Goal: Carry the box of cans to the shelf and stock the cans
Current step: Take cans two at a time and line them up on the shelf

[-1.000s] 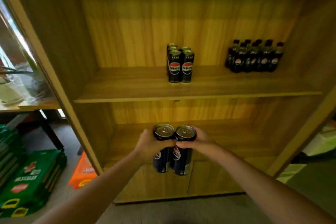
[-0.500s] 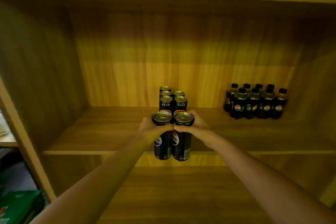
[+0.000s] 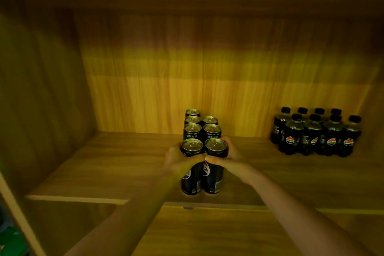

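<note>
Gripping two upright cans side by side: left hand [image 3: 176, 160] wrapped on left can [image 3: 190, 174], right hand [image 3: 228, 158] on right can [image 3: 212, 172] | both near shelf [image 3: 104, 164] front edge, touching-down unclear | five stocked cans [image 3: 202, 129] just behind | bottles [image 3: 318, 133] well right

shelf [image 3: 108, 164]: wood-grain laminate, smooth, matt | cans [image 3: 202, 131]: metal, glossy black sides w/ shiny silver tops | bottles [image 3: 315, 133]: glossy dark plastic, matt caps
</note>
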Available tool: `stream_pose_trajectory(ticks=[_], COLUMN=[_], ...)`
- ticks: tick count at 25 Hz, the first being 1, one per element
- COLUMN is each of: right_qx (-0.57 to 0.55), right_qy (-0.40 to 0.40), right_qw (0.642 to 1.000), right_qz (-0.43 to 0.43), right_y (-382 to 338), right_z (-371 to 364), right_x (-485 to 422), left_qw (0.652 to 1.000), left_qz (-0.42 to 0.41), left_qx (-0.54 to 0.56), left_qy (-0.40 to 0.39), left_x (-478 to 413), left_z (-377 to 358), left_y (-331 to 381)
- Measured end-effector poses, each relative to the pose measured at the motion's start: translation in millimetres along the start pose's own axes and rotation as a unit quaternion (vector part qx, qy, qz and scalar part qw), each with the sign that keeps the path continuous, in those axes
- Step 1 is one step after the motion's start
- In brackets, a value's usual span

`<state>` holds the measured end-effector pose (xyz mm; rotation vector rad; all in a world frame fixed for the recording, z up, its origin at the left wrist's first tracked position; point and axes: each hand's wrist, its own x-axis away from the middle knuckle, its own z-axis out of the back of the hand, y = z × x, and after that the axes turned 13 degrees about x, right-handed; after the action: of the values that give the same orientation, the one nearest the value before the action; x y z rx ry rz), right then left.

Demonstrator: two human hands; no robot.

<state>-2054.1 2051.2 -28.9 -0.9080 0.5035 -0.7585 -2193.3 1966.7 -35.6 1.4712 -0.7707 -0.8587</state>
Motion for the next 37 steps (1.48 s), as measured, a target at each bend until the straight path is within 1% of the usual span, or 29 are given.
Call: stream_pose_trajectory(ticks=[3,5,6,8,9,10,12,13,14,18,20,22,24,25,28,30,32,37], right_qx=[-0.018,0.005,0.018,0.035,0.065,0.103,0.148,0.140,0.115,0.078,0.065,0.069,0.106,0.147,0.300,0.376,0.398,0.416], right_qy=[0.003,0.019,0.023,0.027,0.044,0.061,0.086,0.093,0.089,0.017,0.011,0.020,0.041,0.059,0.116,0.137,0.128,0.075], right_qw=[1.000,1.000,0.999,0.995,0.991,0.986,0.979,0.981,0.985,0.993,0.993,0.992,0.988,0.983,0.943,0.912,0.904,0.904], right_qz=[-0.001,-0.015,-0.037,-0.091,-0.112,-0.115,-0.107,-0.101,-0.096,-0.089,-0.099,-0.108,-0.103,-0.096,-0.092,-0.093,-0.088,-0.070], right_y=[5,12,19,31,37,42,49,49,48,57,58,58,56,55,58,67,70,71], right_z=[-2,-10,-17,-37,-47,-54,-58,-57,-54,-39,-37,-41,-46,-49,-58,-61,-62,-58], right_x=[6,17,23,33,35,37,35,35,36,34,31,31,33,34,32,24,18,11], left_qw=[1.000,0.999,0.998,0.994,0.993,0.993,0.992,0.991,0.990,0.984,0.978,0.970,0.961,0.955,0.922,0.909,0.906,0.895], left_qz=[-0.009,0.018,0.041,0.077,0.080,0.073,0.052,0.039,0.023,-0.006,-0.012,-0.021,-0.025,-0.024,-0.046,-0.051,-0.048,-0.048], left_qx=[0.014,0.032,0.032,0.001,-0.019,-0.043,-0.100,-0.121,-0.136,-0.175,-0.202,-0.237,-0.272,-0.292,-0.384,-0.414,-0.420,-0.440], left_qy=[0.005,-0.022,-0.043,-0.076,-0.081,-0.081,-0.064,-0.049,-0.031,0.035,0.055,0.059,0.046,0.036,0.020,0.020,0.026,0.050], left_x=[3,9,14,21,21,22,23,23,24,21,16,13,11,12,13,12,10,4], left_z=[0,5,8,16,19,21,20,20,20,16,12,10,11,12,21,23,21,14], left_y=[-7,-16,-23,-39,-48,-54,-60,-61,-63,-72,-76,-78,-81,-81,-84,-84,-85,-87])
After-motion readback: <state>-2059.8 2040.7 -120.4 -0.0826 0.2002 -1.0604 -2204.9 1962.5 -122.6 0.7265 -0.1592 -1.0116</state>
